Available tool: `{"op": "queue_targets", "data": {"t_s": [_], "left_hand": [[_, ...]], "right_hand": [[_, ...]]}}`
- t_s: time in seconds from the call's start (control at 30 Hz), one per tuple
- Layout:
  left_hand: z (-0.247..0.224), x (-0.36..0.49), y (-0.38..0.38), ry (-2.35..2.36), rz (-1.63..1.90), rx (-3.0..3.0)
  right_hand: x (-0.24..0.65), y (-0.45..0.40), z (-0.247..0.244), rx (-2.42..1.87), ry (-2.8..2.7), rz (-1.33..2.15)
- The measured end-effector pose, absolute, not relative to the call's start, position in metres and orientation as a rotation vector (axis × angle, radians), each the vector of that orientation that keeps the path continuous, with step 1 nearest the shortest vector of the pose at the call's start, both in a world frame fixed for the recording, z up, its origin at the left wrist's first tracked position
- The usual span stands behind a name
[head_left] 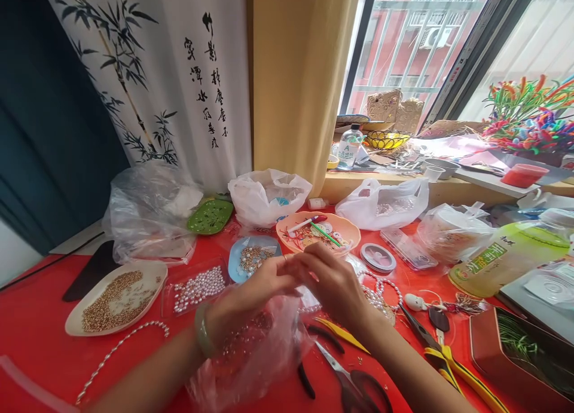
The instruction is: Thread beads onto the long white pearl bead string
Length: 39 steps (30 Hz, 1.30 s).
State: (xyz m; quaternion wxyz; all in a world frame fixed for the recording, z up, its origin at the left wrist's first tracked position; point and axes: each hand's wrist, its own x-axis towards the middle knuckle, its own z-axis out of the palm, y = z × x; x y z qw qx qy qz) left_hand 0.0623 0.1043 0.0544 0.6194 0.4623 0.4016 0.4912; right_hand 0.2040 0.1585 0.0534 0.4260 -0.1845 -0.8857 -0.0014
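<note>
My left hand (264, 278), a pale green bangle on its wrist, meets my right hand (334, 281) above the middle of the red table. The fingers of both are bent and pressed together at the tips; whatever they pinch is hidden or too small to name. Under my left wrist lies a clear plastic bag (264, 353) with small beads in it. Just behind the hands are a blue dish (240, 263) of gold and pearly beads and a peach bowl (352, 241) with a green stick and a white pen-like tool. Scissors (343, 374) rest below my right hand.
A cream plate (74, 323) of small gold beads, a tray of pearl beads (200, 287) and a strung bead strand (112, 348) are on the left. Yellow-handled pliers (443, 356), a drink bottle (497, 260) and a brown box (487, 347) stand right. Plastic bags (385, 204) line the back.
</note>
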Motion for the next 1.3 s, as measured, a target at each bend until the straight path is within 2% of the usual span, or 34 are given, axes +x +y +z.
{"op": "queue_targets", "data": {"t_s": [0.1, 0.23, 0.37, 0.57, 0.7, 0.87, 0.97, 1.03, 1.1, 1.3], "left_hand": [[0.050, 0.054, 0.109, 0.678, 1.170, 0.915], [0.043, 0.049, 0.113, 0.683, 1.117, 0.783], [0.040, 0.051, 0.111, 0.734, 1.097, 0.735], [0.037, 0.049, 0.115, 1.043, 1.322, 0.739], [0.036, 0.050, 0.116, 1.073, 1.308, 0.767], [0.035, 0.052, 0.115, 1.017, 1.298, 0.825], [0.033, 0.052, 0.115, 1.070, 1.274, 0.832], [0.033, 0.053, 0.115, 1.102, 1.237, 0.836], [0.033, 0.055, 0.114, 1.114, 1.216, 0.888], [0.032, 0.060, 0.112, 1.180, 1.180, 1.055]], "right_hand": [[0.204, 0.163, 0.056, -0.468, -1.983, 0.459], [0.206, 0.170, 0.056, -0.475, -1.732, 1.058], [0.207, 0.175, 0.052, -0.464, -1.668, 1.244], [0.209, 0.180, 0.061, -0.703, -1.486, 1.593], [0.210, 0.184, 0.062, -0.837, -1.719, 1.377], [0.211, 0.189, 0.051, -0.807, -1.957, 1.156], [0.210, 0.186, 0.048, -0.893, -2.094, 0.521], [0.209, 0.180, 0.048, -0.790, -2.164, 0.018], [0.206, 0.173, 0.050, -0.617, -2.261, -0.261], [0.205, 0.164, 0.053, -0.504, -2.475, -0.316]]}}
